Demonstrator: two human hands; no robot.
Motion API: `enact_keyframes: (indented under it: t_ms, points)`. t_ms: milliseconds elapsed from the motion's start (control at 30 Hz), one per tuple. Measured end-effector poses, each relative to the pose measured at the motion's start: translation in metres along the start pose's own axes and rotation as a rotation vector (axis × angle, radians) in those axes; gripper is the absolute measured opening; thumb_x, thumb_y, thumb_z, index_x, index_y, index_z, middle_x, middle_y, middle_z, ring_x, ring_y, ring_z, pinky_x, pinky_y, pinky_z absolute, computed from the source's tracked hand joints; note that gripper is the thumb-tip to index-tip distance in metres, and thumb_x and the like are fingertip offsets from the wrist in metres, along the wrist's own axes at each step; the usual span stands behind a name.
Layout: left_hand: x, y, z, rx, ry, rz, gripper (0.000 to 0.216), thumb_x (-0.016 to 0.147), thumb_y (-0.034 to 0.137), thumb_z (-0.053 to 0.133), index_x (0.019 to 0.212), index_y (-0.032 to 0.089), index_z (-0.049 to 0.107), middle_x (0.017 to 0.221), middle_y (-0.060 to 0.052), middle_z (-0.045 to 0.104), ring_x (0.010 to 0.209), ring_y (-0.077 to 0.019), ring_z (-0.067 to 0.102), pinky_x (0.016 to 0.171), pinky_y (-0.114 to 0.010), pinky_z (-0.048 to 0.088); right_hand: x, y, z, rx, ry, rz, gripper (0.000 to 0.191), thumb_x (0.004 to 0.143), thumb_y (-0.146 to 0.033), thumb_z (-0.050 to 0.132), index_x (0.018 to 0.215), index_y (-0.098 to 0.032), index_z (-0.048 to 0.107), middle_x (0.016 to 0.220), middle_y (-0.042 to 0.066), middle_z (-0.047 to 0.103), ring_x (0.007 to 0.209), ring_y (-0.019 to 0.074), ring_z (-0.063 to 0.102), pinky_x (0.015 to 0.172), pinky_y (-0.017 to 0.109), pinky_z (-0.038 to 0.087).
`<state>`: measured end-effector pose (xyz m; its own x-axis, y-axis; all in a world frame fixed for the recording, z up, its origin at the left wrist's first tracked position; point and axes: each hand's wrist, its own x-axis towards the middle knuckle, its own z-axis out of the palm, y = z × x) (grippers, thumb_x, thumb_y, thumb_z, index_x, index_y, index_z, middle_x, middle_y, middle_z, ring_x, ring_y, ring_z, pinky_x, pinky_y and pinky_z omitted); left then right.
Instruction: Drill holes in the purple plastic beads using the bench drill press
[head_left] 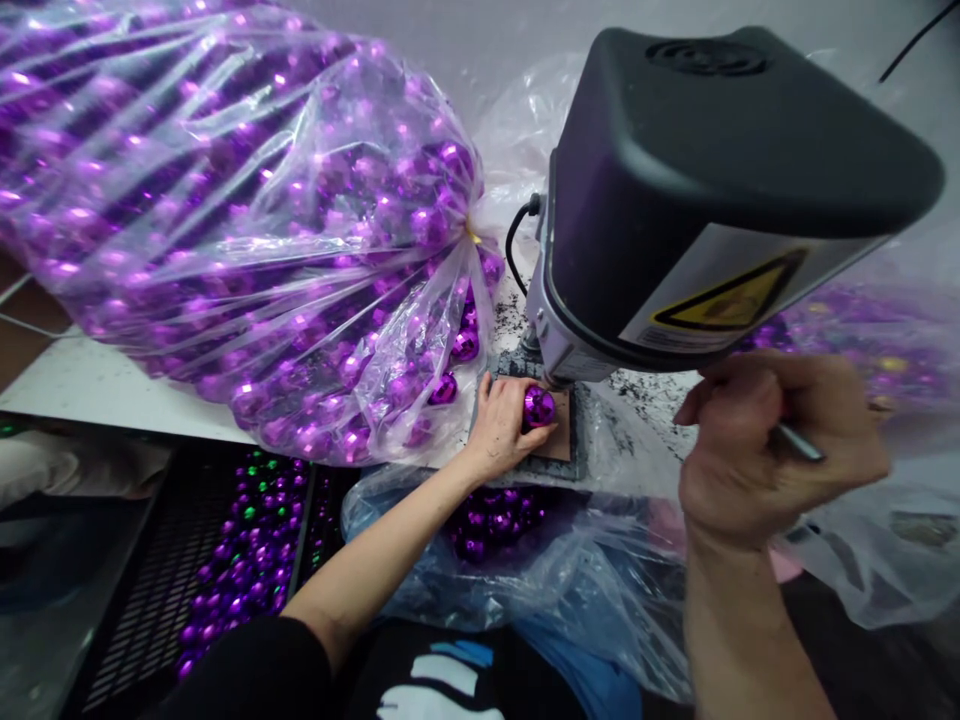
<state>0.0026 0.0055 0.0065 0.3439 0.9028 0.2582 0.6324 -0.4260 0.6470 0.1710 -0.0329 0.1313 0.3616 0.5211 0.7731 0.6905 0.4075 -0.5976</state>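
My left hand [502,425] is closed round a shiny purple ball [538,405], fingers behind it and thumb in front. The ball rests on a brown board [556,440] on the machine's dark base plate [577,455]. Above it stands a bench drill press [660,190] with a black motor housing and a yellow warning label; its bit is hidden from this angle. On the right my right hand [780,445] is wrapped round a lever handle [799,442], whose metal end pokes out of the fist.
A big clear bag [247,220] of purple balls, tied at its neck, fills the left. Below the base, an open plastic bag [615,570] holds more balls. A black crate [127,600] contains purple and green balls. Dark shavings [637,400] litter the white table. Another person's leg [67,465] shows at left.
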Motion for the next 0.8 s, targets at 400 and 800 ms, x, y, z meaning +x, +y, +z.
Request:
enact_keyframes:
  t_ms: [400,800]
  points:
    - [0.001,0.000,-0.002,0.010,-0.020,-0.008,0.042,0.086,0.035,0.081,0.118,0.022,0.057,0.113,-0.008,0.067,0.116,-0.0293,0.060,0.124,-0.058,0.031,-0.019,0.004,0.021,0.137,0.172,-0.029,0.018,0.093,-0.033,0.064,0.079,-0.022,0.063,0.055,-0.006,0.050,0.049,0.0101,0.053,0.066,0.033,0.053]
    - [0.002,0.001,-0.002,0.017,-0.006,-0.010,0.041,0.086,0.035,0.080,0.116,0.021,0.057,0.110,-0.008,0.066,0.113,-0.0304,0.060,0.117,-0.056,0.037,-0.028,0.016,0.029,0.066,0.173,-0.088,0.019,0.098,-0.041,0.049,0.087,-0.025,0.054,0.065,-0.004,0.051,0.057,0.0149,0.057,0.070,0.040,0.053]
